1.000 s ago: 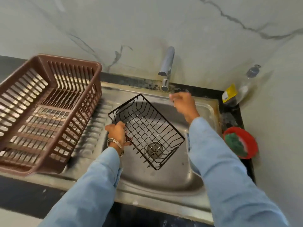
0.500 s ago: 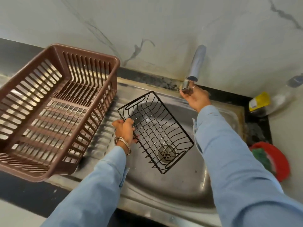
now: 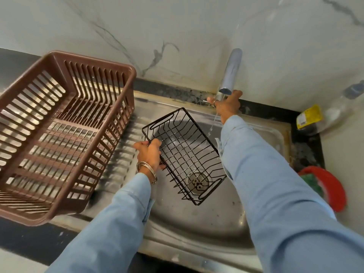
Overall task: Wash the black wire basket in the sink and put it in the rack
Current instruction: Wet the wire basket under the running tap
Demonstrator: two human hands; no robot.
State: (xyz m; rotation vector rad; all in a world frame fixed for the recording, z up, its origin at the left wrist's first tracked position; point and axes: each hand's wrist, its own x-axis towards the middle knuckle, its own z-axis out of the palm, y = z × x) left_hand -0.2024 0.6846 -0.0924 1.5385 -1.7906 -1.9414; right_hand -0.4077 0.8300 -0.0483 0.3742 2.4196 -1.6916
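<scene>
Left hand [image 3: 150,154] grips the nine-o'clock rim of the black rectangular wire basket [image 3: 185,154] above the steel sink [image 3: 197,223], right hand [image 3: 226,104] curls round the chrome tap [image 3: 231,73] at twelve, so slide the basket under that thin trickle; the handle itself stays hidden.

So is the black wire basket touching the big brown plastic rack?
Apart. The head view shows bare ribbed steel drainboard between the black wire basket, gripped by the left hand over the sink, and the brown plastic rack.
</scene>
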